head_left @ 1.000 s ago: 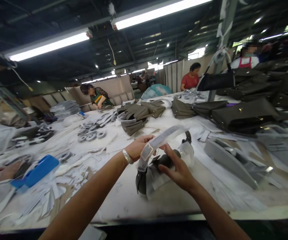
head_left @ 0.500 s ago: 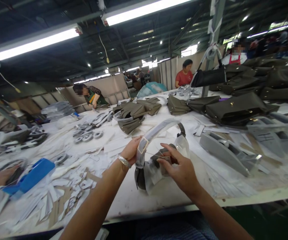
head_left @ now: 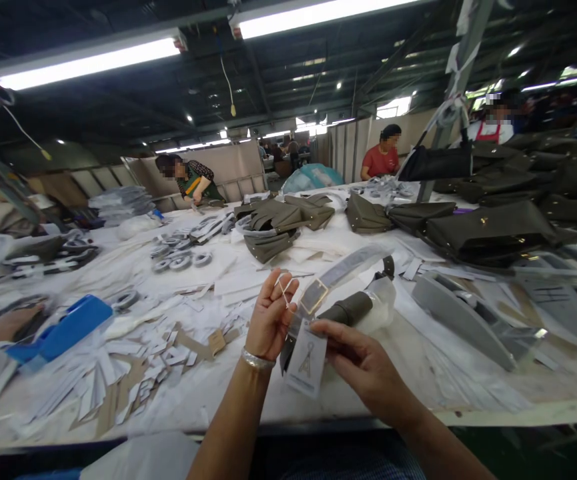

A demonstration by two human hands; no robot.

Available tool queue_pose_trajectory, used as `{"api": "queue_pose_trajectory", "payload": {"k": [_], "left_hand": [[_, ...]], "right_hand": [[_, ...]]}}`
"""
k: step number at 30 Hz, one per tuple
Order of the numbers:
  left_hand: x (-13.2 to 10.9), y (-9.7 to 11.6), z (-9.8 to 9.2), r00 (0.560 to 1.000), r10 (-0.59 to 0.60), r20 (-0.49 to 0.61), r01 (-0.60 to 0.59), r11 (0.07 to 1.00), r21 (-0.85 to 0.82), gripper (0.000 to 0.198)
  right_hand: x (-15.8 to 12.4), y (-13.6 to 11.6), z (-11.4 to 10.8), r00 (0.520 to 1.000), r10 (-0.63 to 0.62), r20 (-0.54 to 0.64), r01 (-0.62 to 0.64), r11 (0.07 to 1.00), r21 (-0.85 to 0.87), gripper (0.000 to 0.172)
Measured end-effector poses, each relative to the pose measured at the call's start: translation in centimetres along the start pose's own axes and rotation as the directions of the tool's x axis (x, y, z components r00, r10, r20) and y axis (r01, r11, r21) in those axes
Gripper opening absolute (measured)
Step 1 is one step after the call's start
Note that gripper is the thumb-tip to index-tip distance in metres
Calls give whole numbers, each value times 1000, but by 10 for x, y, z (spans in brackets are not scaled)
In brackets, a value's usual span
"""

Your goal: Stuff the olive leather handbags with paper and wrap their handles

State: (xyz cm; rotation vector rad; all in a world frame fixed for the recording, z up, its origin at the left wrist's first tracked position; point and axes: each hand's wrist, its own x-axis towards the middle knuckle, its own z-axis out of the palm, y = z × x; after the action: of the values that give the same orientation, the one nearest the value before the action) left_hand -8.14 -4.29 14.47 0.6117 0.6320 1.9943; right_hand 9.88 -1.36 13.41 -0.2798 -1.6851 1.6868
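My left hand [head_left: 271, 320] is raised with its fingers pinched on a thin pale string [head_left: 283, 288], looped over the fingers. In my right hand [head_left: 368, 367], thumb and fingertips grip the top of a white hang tag [head_left: 307, 370] bearing a small tower-shaped figure. Behind both hands stands a plastic-wrapped bag handle [head_left: 353, 265] with a gold buckle [head_left: 314, 295]. Dark olive rolled material [head_left: 351, 308] lies under its arch, partly hidden by my right hand. Clear plastic wrap [head_left: 381, 303] covers the far end.
Paper scraps [head_left: 103, 380] litter the table's left side, by a blue holder [head_left: 68, 330]. Grey tape rolls [head_left: 181, 260] lie farther back. Olive bags [head_left: 488, 230] are heaped at right, near grey plastic-covered pieces [head_left: 461, 320]. Co-workers [head_left: 381, 157] are across the table.
My left hand has let go of the handle and now pinches the string. My right hand has brought the white tag into view before the handle. The view has shifted slightly.
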Motion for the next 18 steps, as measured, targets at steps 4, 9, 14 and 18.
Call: {"api": "queue_pose_trajectory", "payload": {"k": [4, 9, 14, 18], "left_hand": [[-1, -3, -6, 997, 16, 74, -23, 995, 93, 57], [-4, 1, -9, 986, 29, 165, -42, 996, 76, 61], [-7, 1, -12, 970, 170, 176, -181, 982, 47, 63], [-8, 3, -7, 930, 245, 273, -288, 949, 132, 54]], "right_hand": [[8, -2, 9, 946, -316, -78, 256, 871, -420, 31], [15, -12, 18, 857, -510, -75, 340, 670, -660, 23], [26, -25, 22, 834, -552, 1, 383, 577, -722, 22], [30, -32, 22, 852, -517, 83, 325, 398, -858, 18]]}}
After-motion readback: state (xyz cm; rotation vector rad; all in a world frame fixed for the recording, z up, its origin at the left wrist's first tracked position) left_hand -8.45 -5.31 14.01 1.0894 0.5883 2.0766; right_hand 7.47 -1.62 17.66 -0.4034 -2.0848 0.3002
